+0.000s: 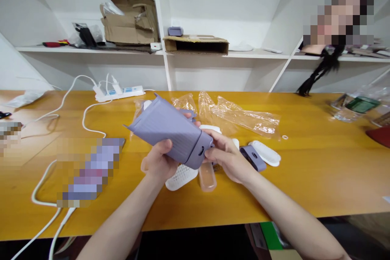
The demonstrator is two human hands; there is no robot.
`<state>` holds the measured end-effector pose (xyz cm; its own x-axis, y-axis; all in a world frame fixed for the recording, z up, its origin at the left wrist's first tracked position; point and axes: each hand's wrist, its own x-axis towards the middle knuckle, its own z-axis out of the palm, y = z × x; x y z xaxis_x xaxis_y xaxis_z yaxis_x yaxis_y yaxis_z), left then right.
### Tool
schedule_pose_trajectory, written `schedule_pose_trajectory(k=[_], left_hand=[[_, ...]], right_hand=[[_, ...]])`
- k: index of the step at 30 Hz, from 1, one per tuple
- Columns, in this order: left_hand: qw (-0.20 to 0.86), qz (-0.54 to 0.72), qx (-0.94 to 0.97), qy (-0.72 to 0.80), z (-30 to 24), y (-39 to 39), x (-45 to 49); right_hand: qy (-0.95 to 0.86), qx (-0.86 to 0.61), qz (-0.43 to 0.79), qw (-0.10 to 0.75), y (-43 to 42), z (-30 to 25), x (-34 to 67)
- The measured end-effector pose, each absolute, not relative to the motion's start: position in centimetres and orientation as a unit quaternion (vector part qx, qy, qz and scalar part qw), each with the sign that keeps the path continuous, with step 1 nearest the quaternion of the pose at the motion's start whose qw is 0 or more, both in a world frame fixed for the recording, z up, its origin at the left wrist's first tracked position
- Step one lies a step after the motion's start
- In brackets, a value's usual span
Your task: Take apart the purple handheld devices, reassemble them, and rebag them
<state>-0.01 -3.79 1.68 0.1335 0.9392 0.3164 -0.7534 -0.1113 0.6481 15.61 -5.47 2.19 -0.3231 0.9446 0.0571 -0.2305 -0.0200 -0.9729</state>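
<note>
Left hand (160, 161) closed about the body of a tapered purple plastic housing (169, 130), thumb across its ribbed near face; right hand (230, 157) partly curled, fingers and thumb on the slotted end piece (195, 157). Housing: one, tilted above the wooden table (304, 178), wide end to upper left, narrow slotted end to lower right. Beneath and just beside it: one white perforated tray (180, 178); one translucent oblong tray (207, 179). Right of the right hand: one further purple slotted piece (258, 158), with a white oval tray (268, 153) next to it. Behind: crumpled clear plastic bags (252, 120); farther left, one white power strip (131, 92), two plugs fitted.
</note>
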Motion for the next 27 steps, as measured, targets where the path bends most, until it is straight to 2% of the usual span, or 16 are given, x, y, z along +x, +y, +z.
schedule_pose_trajectory(k=[9, 16, 27], left_hand=[[0.643, 0.65, 0.379, 0.143, 1.77, -3.92, 0.33], [0.668, 0.622, 0.374, 0.163, 1.88, -3.78, 0.41], [0.686, 0.593, 0.378, 0.186, 1.55, -3.58, 0.05]], right_hand=[[-0.574, -0.352, 0.575, 0.465, -5.31, 2.55, 15.87], [-0.539, -0.396, 0.605, 0.432, -5.24, 2.51, 15.79], [-0.534, -0.363, 0.648, 0.403, -4.86, 2.63, 16.15]])
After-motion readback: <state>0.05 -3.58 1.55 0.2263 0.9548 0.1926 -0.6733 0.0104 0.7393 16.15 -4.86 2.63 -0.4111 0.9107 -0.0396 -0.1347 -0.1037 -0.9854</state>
